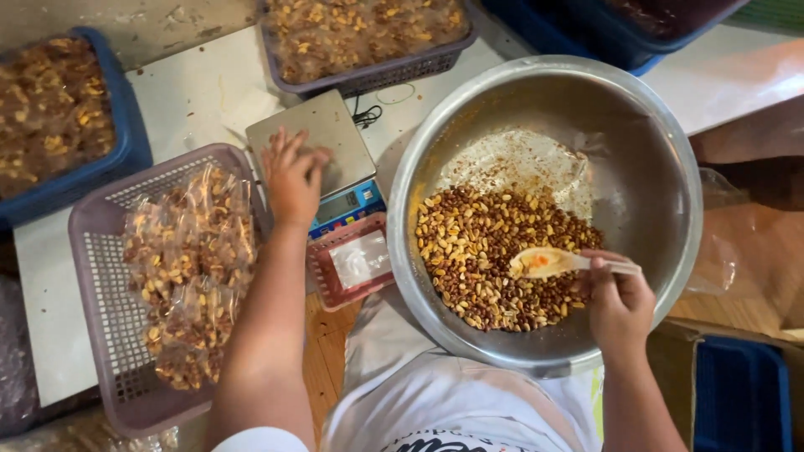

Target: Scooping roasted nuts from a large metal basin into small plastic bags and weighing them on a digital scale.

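We hold a pale scoop (553,262) in our right hand (618,305), the grip pinching its handle, its bowl resting on the heap of roasted peanuts (494,255) in the big steel bowl (662,167). Our left hand (293,174) lies with fingers spread on the edge of the small scale's (322,134) platform, holding nothing.

As for progress, we judge the work well under way but far from over: the purple basket (96,285) at our left already holds a good pile of filled clear bags (188,276), and two more crates of bagged nuts (a blue one (126,125) at far left, a grey one (377,75) behind the scale) stand full, yet a thick layer of loose peanuts remains in the bowl. The scale's platform carries no bag.

Room is tight. The bowl's rim nearly touches the scale and a small red tray (347,268) just beside it; the basket presses against the scale's other side. Only narrow strips of bare bench (193,92) show between the containers. The freest space is inside the bowl, above the nuts.
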